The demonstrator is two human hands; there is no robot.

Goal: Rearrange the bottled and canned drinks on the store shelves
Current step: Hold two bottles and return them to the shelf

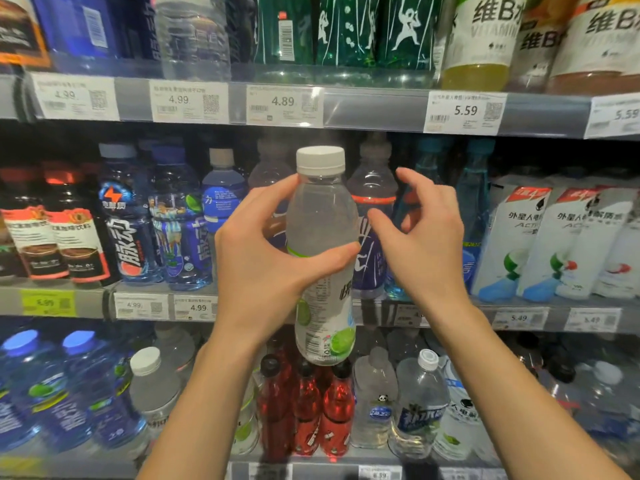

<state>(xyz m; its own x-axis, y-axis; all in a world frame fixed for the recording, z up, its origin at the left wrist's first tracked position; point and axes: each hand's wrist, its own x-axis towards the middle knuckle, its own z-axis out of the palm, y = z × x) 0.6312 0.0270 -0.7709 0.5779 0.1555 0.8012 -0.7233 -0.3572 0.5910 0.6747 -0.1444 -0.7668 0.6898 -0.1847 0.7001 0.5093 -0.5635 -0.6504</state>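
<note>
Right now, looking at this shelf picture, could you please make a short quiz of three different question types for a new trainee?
1. True or false: the left hand grips the lime-label bottle around its middle.
2. Multiple choice: the cap of that bottle is A) blue, B) white, C) black.
3. Short answer: does the right hand touch the bottle?

Key
1. True.
2. B.
3. No; its fingers are loosely curled beside the bottle, with a gap, and hold nothing.
</note>
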